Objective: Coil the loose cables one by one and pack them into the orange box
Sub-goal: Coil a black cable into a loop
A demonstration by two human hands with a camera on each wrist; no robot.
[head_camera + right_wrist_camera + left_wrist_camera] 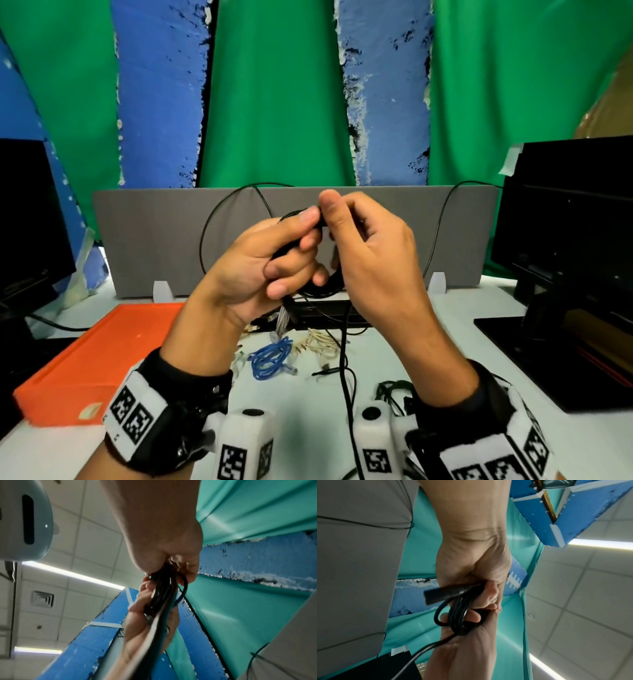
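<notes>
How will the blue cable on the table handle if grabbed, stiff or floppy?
Likely floppy: the blue cable lies in loose, uneven loops. Probably light, as it is thin. It may drag neighbours along, since the beige cable lies right beside it; whether they touch is unclear.

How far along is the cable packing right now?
Done: nothing visible in the orange box. In hand: both the left hand and right hand grip a partly coiled black cable. Left: blue cable, beige cable and others lie loose.
</notes>
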